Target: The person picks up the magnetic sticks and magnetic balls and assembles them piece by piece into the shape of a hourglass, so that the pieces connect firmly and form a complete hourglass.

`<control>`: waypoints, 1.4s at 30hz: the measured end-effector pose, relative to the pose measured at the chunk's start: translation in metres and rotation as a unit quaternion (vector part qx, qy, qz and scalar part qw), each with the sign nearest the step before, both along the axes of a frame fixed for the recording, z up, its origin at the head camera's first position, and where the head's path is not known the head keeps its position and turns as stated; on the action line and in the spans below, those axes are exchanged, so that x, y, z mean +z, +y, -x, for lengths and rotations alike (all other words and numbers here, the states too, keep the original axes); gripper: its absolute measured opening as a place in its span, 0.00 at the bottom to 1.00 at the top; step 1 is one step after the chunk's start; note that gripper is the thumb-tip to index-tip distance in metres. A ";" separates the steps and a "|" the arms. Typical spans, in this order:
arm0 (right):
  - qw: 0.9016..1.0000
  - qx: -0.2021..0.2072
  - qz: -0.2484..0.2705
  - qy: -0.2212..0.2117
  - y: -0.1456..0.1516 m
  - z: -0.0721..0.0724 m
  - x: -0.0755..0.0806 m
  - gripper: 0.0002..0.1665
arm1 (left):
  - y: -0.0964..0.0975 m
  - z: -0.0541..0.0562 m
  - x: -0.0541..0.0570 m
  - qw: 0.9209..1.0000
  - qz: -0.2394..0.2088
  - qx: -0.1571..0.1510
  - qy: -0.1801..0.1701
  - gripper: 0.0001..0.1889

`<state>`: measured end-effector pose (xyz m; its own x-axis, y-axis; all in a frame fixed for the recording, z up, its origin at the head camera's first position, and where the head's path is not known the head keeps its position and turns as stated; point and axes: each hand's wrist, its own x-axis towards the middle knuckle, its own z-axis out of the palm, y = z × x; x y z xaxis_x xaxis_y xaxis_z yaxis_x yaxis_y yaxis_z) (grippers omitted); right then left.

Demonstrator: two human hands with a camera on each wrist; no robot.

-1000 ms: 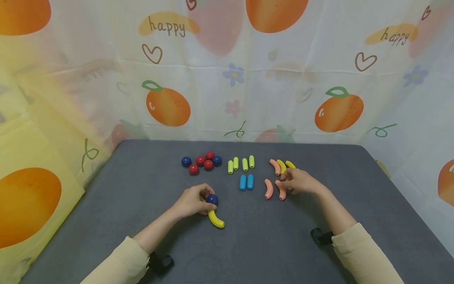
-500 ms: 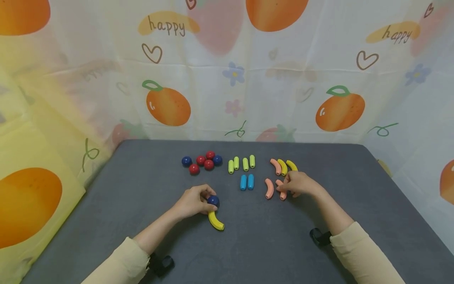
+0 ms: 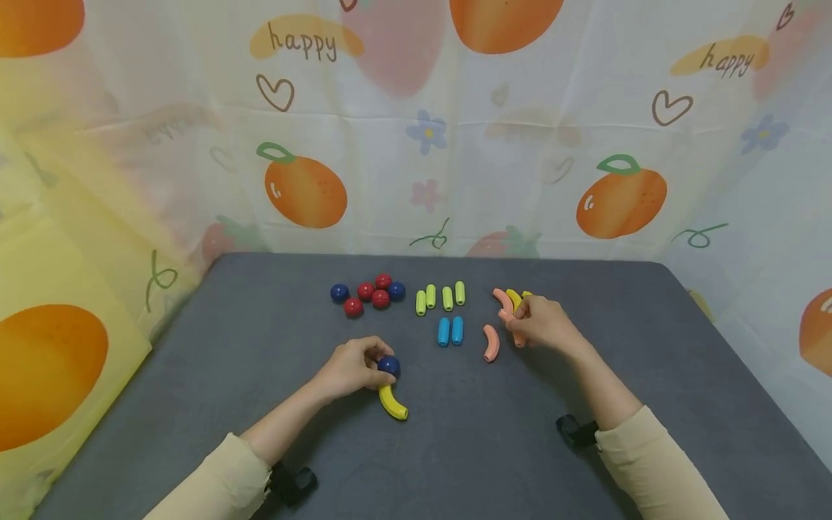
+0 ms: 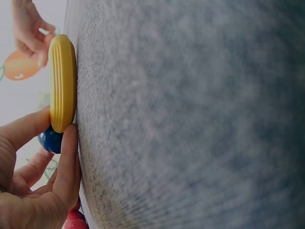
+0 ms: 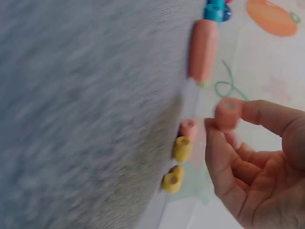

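Observation:
My left hand pinches a dark blue ball at the middle of the table. A yellow curved tube piece meets the ball's near side; in the left wrist view the thumb and a finger also touch the end of this yellow piece. Between the thumb and fingers of my right hand is a pink curved tube piece, which the right wrist view shows raised off the table. Another pink curved piece lies just left of that hand.
Behind the right hand lie a pink curved piece and yellow curved pieces, partly hidden. Two blue tubes and several lime-green tubes lie mid-table. Red balls and blue balls sit back left. A printed cloth hangs behind.
My right hand has gripped the pink curved piece and moved it away from me and up, off its spot beside the other pink one. The left hand stays nearly still.

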<state>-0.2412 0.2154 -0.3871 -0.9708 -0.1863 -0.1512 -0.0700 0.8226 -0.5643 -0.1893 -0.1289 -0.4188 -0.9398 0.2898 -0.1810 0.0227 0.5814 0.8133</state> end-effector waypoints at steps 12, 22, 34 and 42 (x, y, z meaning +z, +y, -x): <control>0.989 0.074 0.130 -0.015 -0.046 -0.010 0.002 0.12 | -0.001 0.001 0.000 1.000 0.003 -0.003 -0.005 0.18; 0.983 0.160 0.092 -0.008 -0.090 -0.011 -0.005 0.11 | -0.001 0.002 0.001 1.000 0.004 0.010 -0.015 0.18; 0.972 0.226 0.061 0.017 -0.119 -0.010 -0.006 0.10 | 0.001 0.001 0.000 1.000 0.012 0.023 -0.002 0.19; 0.972 0.230 0.043 0.036 -0.128 -0.004 -0.009 0.09 | -0.001 0.000 0.001 1.000 0.007 0.020 -0.004 0.20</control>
<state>-0.2369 0.0874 -0.3961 -0.7894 -0.6117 -0.0512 -0.4605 0.6453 -0.6095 -0.1896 -0.1304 -0.4180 -0.9490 0.2500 -0.1923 -0.0071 0.5926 0.8055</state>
